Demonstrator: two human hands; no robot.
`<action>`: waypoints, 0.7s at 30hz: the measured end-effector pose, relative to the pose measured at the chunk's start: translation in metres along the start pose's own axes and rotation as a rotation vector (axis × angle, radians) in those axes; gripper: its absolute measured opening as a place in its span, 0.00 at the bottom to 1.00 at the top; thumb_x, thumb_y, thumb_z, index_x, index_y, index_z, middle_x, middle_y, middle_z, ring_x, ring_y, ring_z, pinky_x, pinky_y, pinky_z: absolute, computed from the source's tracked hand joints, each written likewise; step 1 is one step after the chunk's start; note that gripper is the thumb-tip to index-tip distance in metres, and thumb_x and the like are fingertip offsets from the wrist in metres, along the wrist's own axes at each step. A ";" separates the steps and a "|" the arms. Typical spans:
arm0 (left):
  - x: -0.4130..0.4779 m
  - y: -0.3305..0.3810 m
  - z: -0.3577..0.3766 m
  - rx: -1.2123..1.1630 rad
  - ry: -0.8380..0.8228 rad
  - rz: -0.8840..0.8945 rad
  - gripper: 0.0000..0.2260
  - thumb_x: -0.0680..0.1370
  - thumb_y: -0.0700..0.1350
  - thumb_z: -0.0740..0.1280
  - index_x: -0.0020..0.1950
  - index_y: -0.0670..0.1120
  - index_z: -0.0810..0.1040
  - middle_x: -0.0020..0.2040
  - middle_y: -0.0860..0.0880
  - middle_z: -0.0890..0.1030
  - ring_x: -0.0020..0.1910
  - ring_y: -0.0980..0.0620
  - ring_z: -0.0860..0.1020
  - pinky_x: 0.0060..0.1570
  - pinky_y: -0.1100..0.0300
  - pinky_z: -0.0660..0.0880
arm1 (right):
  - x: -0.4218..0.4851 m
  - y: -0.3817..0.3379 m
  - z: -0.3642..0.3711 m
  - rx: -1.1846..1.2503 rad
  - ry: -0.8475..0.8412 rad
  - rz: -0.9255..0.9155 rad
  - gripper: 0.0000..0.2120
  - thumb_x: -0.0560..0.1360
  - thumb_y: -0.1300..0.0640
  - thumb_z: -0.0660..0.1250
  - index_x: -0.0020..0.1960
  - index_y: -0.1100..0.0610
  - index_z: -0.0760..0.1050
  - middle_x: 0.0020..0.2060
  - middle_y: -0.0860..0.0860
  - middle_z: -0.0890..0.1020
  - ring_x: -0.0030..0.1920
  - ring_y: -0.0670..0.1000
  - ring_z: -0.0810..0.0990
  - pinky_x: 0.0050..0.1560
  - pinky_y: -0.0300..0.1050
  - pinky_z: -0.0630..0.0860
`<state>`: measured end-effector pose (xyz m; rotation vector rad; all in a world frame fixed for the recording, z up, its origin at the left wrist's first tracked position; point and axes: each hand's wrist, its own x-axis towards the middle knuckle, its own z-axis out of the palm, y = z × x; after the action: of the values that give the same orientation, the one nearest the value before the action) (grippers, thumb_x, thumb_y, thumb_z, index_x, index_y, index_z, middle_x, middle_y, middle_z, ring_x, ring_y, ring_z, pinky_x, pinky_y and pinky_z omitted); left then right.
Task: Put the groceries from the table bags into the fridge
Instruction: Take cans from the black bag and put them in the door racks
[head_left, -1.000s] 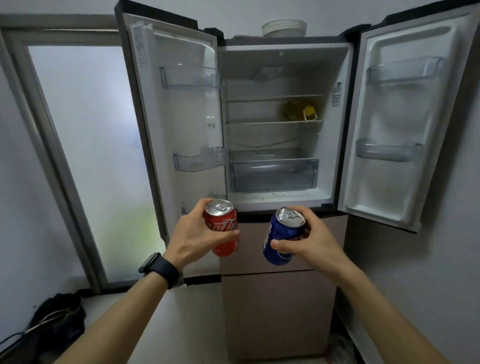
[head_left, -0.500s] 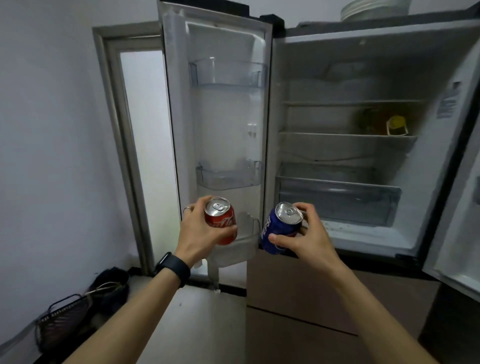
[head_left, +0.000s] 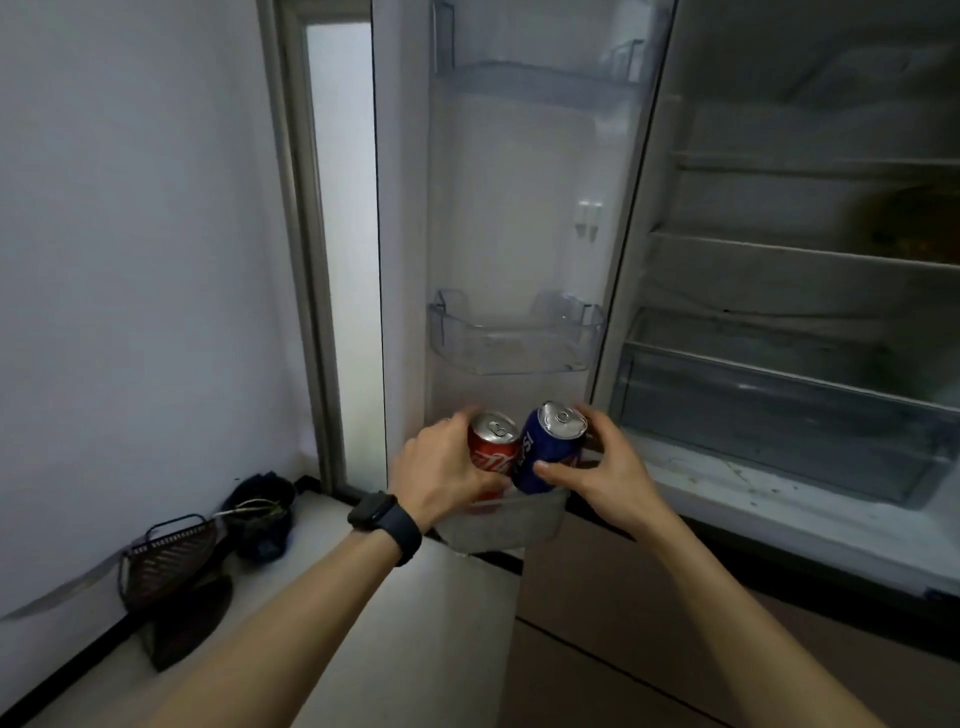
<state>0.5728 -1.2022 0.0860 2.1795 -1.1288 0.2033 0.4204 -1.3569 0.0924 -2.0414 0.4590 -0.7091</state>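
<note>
My left hand (head_left: 447, 470) grips a red cola can (head_left: 492, 446), and my right hand (head_left: 605, 470) grips a blue cola can (head_left: 548, 449). Both cans lean side by side and touch each other. They sit at the mouth of the lowest clear bin (head_left: 511, 522) on the open left fridge door (head_left: 524, 208). The red can's bottom is inside the bin; the blue can's bottom is hidden behind the bin's rim and my fingers.
A clear middle door bin (head_left: 514, 338) and a top door bin (head_left: 535, 78) hang above. The fridge interior at right has shelves (head_left: 805, 249) and a crisper drawer (head_left: 779, 410). A dark basket (head_left: 166, 561) and a dark bag (head_left: 260, 514) lie on the floor at left.
I have moved closer to the left door. Both hands have carried the cans forward and down together, from in front of the fridge to the lowest door bin.
</note>
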 end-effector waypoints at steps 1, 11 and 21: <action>0.001 0.001 0.000 0.036 -0.038 -0.024 0.40 0.63 0.65 0.77 0.70 0.52 0.69 0.60 0.52 0.81 0.55 0.51 0.81 0.54 0.52 0.80 | 0.005 0.003 -0.001 -0.042 -0.042 0.000 0.33 0.68 0.57 0.80 0.64 0.42 0.66 0.57 0.34 0.74 0.58 0.39 0.74 0.56 0.33 0.71; 0.025 0.022 0.001 0.145 -0.378 -0.173 0.25 0.72 0.51 0.74 0.63 0.47 0.67 0.58 0.45 0.80 0.51 0.45 0.80 0.50 0.48 0.81 | 0.025 0.023 -0.019 -0.347 -0.240 0.000 0.31 0.70 0.52 0.78 0.67 0.45 0.65 0.64 0.49 0.76 0.55 0.46 0.75 0.50 0.37 0.72; 0.029 0.015 0.001 0.265 -0.330 -0.200 0.29 0.68 0.55 0.78 0.63 0.48 0.72 0.59 0.46 0.78 0.52 0.45 0.78 0.48 0.51 0.80 | 0.037 0.021 -0.006 -0.693 -0.206 -0.172 0.34 0.67 0.37 0.74 0.67 0.52 0.72 0.61 0.51 0.80 0.59 0.55 0.76 0.55 0.47 0.73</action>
<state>0.5787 -1.2282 0.1041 2.6153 -1.0968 -0.1052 0.4435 -1.3931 0.0883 -2.7992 0.4510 -0.4610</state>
